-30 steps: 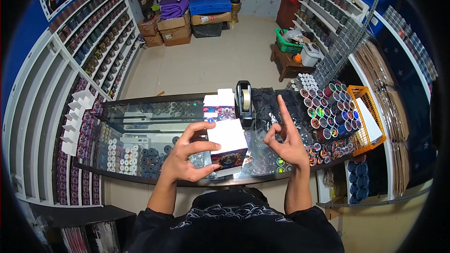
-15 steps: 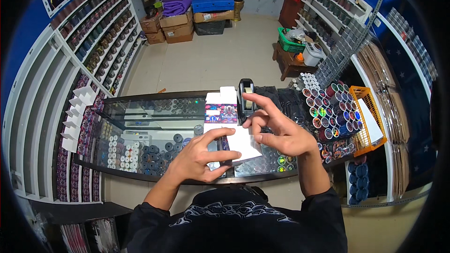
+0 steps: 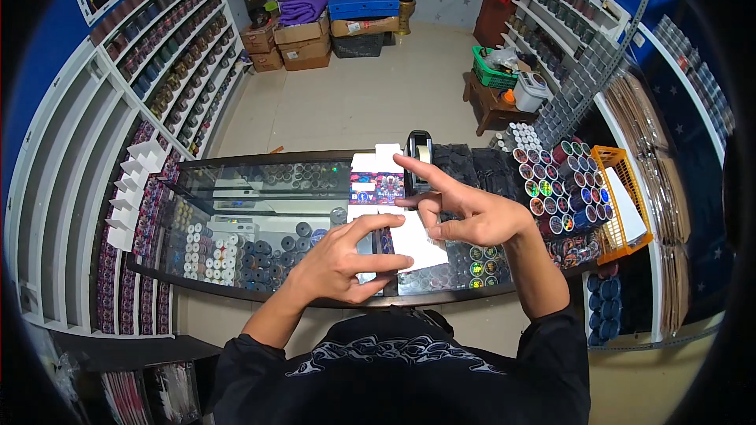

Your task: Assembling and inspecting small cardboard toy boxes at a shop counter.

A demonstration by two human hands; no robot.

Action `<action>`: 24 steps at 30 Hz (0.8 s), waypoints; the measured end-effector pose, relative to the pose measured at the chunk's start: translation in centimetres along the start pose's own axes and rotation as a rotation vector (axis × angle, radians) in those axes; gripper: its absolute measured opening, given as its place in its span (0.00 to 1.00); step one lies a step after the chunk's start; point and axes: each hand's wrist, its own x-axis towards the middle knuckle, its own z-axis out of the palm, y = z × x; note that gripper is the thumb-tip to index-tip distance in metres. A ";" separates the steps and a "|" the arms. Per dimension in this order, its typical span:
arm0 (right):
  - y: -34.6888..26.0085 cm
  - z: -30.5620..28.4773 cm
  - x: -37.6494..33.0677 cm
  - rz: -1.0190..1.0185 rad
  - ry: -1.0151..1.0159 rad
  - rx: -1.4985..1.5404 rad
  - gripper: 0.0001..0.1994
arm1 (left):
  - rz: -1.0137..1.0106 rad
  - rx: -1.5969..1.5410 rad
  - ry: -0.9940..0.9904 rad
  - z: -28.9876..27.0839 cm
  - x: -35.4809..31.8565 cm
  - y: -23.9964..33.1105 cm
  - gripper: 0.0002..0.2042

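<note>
A small white cardboard box (image 3: 427,250) is in front of me over the glass counter, its white side facing up. My left hand (image 3: 340,264) grips it from the left, with fingertips on its upper face. My right hand (image 3: 482,219) is at the box's right edge, thumb and a bent finger close together and the index finger stretched out. Whatever those fingers pinch is too small to make out. Beyond the box lies a printed purple carton (image 3: 376,189) with white flaps. A black tape dispenser (image 3: 420,149) with a tape roll stands beside it, partly behind my right hand.
The glass display counter (image 3: 260,159) holds many spools. Black packed goods (image 3: 476,167) lie right of the dispenser, then stacked round containers (image 3: 543,181) and an orange basket (image 3: 622,220). White open cartons (image 3: 126,208) stand at the left. Shelves (image 3: 161,63) line the walls.
The view has shifted slightly. My right index finger reaches a little farther forward and left over the dispenser's side; my left hand keeps its grip on the box.
</note>
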 end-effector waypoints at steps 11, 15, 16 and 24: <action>-0.9 0.4 0.2 0.059 0.030 -0.104 0.45 | 0.021 0.007 0.005 0.0 0.2 -0.4 0.23; -1.0 0.6 0.4 0.061 0.054 -0.135 0.44 | 0.031 0.009 0.003 0.0 0.3 -0.4 0.23; -1.1 0.7 0.4 0.079 0.071 -0.142 0.44 | 0.034 0.011 0.006 0.0 0.3 -0.5 0.23; -1.2 0.8 0.5 0.110 0.108 -0.267 0.43 | 0.032 0.010 0.006 0.0 0.5 -0.5 0.23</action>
